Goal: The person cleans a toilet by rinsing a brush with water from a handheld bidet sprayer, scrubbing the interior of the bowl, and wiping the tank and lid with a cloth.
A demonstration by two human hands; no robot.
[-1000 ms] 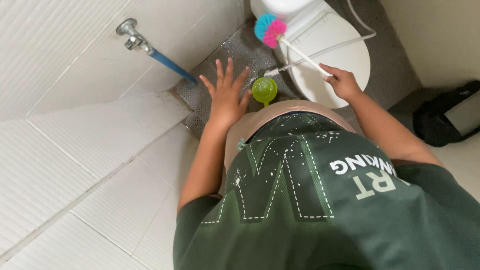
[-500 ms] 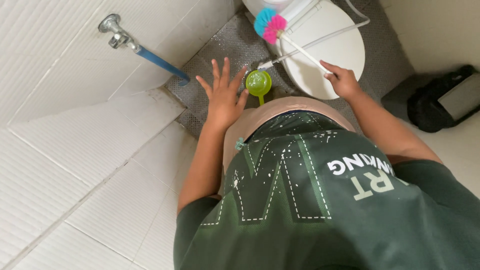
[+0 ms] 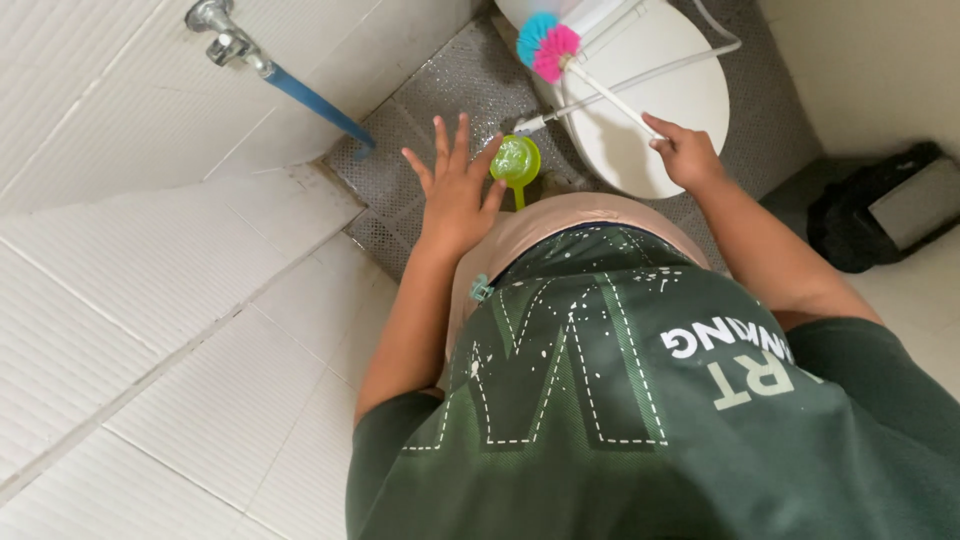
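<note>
Scrubbing looks barely begun: right hand [image 3: 688, 152] grips the toilet brush [image 3: 552, 45] handle, bristles over the closed toilet lid [image 3: 660, 110]; left hand [image 3: 455, 190] spread, empty, beside the green ladle [image 3: 516, 160].

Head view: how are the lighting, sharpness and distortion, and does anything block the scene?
Head view: even, soft light, no harsh glare; left hand and right hand on the toilet brush look sharp; wide-angle lens bends the wall tiles; the green shirt fills the lower frame.
</note>
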